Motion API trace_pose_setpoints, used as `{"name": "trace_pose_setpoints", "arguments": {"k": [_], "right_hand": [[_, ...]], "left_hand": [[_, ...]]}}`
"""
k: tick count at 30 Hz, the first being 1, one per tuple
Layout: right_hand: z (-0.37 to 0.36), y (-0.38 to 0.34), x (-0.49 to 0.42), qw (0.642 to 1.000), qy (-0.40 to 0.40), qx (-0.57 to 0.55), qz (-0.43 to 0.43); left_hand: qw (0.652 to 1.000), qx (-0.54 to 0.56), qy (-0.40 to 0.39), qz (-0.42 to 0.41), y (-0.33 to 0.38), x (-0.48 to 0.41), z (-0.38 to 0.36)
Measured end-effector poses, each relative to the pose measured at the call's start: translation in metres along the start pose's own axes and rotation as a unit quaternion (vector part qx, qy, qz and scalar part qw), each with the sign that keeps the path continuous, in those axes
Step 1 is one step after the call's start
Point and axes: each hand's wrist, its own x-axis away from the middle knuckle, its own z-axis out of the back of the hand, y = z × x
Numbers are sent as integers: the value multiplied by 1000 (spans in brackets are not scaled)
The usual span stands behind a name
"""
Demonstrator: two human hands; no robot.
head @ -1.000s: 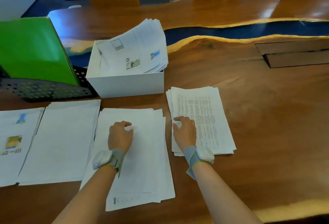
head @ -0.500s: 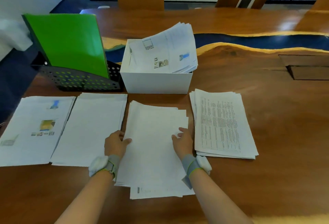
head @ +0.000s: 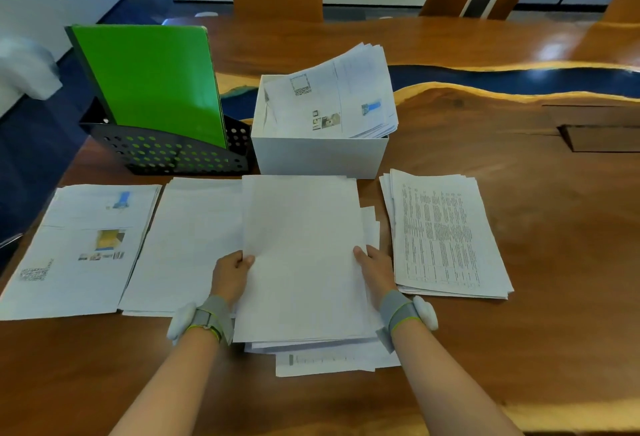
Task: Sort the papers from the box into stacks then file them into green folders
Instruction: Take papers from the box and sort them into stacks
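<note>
As hands (head: 230,276) (head: 375,274) grip sheaf (head: 304,255), box (head: 318,158) brims

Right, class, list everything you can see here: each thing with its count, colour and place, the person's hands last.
table: one, brown with a blue strip, under everything
file rack: one, black mesh, back left
green folders: count unclear, green, upright in the rack
box: one, white, right of the rack
papers in the box: one pile, white, sticking out its top
picture stack: one, white with colour pictures, far left
plain stack: one, white, beside the picture stack
printed stack: one, white with dense print, far right
held stack: one, white, middle, above loose sheets
left hand: one, grips the held stack's left edge
right hand: one, grips its right edge
</note>
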Motion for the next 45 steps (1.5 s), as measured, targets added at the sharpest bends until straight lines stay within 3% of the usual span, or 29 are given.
{"name": "trace_pose_setpoints", "arguments": {"k": [3, 8, 14, 21, 28, 37, 45], "right_hand": [[-1, 0, -1, 1000, 16, 10, -3], [15, 2, -5, 994, 113, 12, -6], [17, 1, -5, 995, 97, -25, 0], [15, -6, 3, 994, 72, -83, -15], [23, -3, -2, 992, 113, 46, 38], [8, -7, 1, 995, -45, 81, -19], [-4, -2, 5, 991, -85, 100, 5]], "left_hand": [[999, -6, 33, 6, -3, -3, 5], [991, -32, 126, 38, -10, -15, 31], [998, -2, 42, 41, -5, -8, 16], [988, 129, -7, 84, 5, 6, -12], [994, 39, 89, 57, -3, -7, 10], [996, 25, 41, 72, -6, -3, -4], [999, 0, -8, 33, 10, 10, -30]]}}
